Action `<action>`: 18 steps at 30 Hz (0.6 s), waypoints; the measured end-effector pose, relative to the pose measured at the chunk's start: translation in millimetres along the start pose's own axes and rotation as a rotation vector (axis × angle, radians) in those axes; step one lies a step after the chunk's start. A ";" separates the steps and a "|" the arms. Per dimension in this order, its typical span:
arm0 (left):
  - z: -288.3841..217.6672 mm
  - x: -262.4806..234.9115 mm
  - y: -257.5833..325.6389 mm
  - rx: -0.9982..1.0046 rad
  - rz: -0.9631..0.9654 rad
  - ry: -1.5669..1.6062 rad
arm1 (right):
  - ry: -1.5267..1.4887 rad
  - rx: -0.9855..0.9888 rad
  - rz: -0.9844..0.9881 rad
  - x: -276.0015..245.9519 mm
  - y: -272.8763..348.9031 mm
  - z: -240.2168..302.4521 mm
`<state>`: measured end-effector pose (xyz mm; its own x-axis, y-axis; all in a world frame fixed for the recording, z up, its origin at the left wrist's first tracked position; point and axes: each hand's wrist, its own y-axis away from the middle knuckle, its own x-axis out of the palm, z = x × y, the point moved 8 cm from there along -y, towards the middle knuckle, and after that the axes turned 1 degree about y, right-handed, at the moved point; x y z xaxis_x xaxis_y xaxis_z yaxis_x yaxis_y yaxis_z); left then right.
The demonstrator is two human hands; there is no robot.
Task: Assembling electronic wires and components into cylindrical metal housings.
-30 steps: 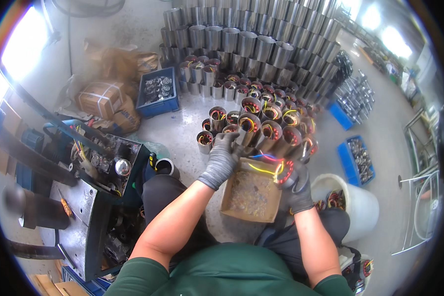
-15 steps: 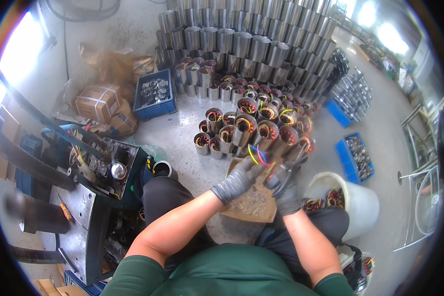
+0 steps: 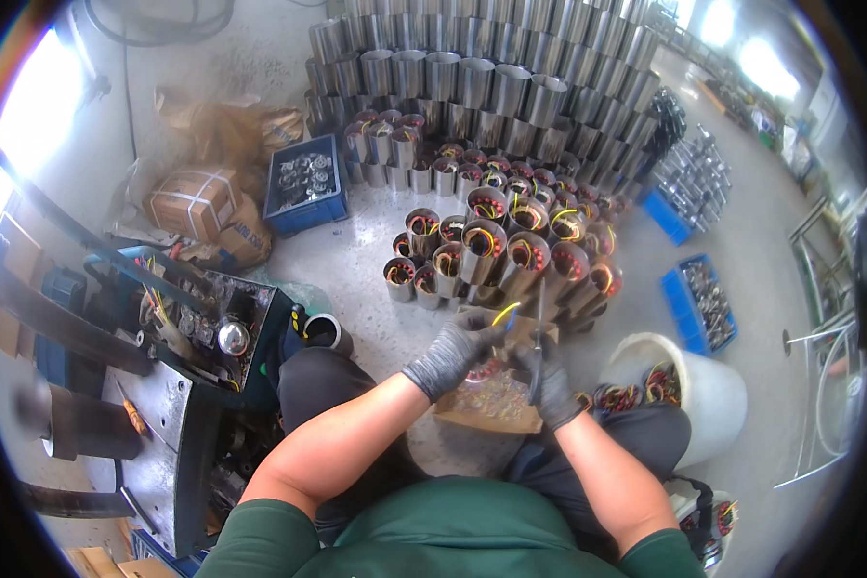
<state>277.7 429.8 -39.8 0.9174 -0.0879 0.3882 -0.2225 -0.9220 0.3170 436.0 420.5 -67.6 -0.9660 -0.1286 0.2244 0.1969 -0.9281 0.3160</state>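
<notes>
Low over the person's lap, both gloved hands meet above a flat piece of brown cardboard (image 3: 496, 409) that rests across the knees. The left hand (image 3: 450, 353) is curled, its fingers pinching a yellow wire (image 3: 504, 314) that sticks up and to the right from the fingertips. The right hand (image 3: 549, 380) is closed around a thin dark tool (image 3: 538, 339), which stands nearly upright just beside the wire. Under the two hands, on the cardboard, sits a wound stator (image 3: 485, 370) with coppery coils, mostly hidden by the gloves.

On the concrete floor just beyond the cardboard stands a cluster of steel stator cylinders (image 3: 496, 250) with coloured leads in their bores, and behind them rows of empty shiny tubes (image 3: 472, 67). A white bucket (image 3: 708, 390) holding coils stands at the person's right, near a blue bin (image 3: 700, 306). To the left are a blue crate (image 3: 306, 183) of parts, taped cartons (image 3: 195, 200) and a dark machine (image 3: 188, 328).
</notes>
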 end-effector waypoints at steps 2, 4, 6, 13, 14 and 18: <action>3.9 -4.4 -0.2 -0.032 -0.031 -0.057 | 0.087 0.012 0.040 2.8 4.3 -0.1; 0.0 -4.4 0.7 -0.016 -0.038 -0.117 | 0.003 0.105 0.122 8.8 9.7 -7.3; -3.3 -7.9 0.5 0.045 -0.060 -0.144 | -0.025 0.092 0.147 13.9 16.8 -4.4; 2.5 -14.3 0.7 -0.038 -0.104 -0.224 | 0.171 0.197 0.217 13.2 19.3 -4.0; 1.7 -14.0 2.3 -0.049 -0.119 -0.304 | 0.213 0.238 0.238 13.1 19.5 -5.4; 5.8 -16.9 2.7 -0.044 -0.113 -0.475 | 0.186 0.350 0.250 11.6 22.5 -2.7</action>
<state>263.6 426.6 -50.6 0.9835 -0.1596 -0.0849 -0.1169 -0.9198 0.3745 428.7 397.2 -60.4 -0.8891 -0.4233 0.1741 0.4411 -0.6909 0.5728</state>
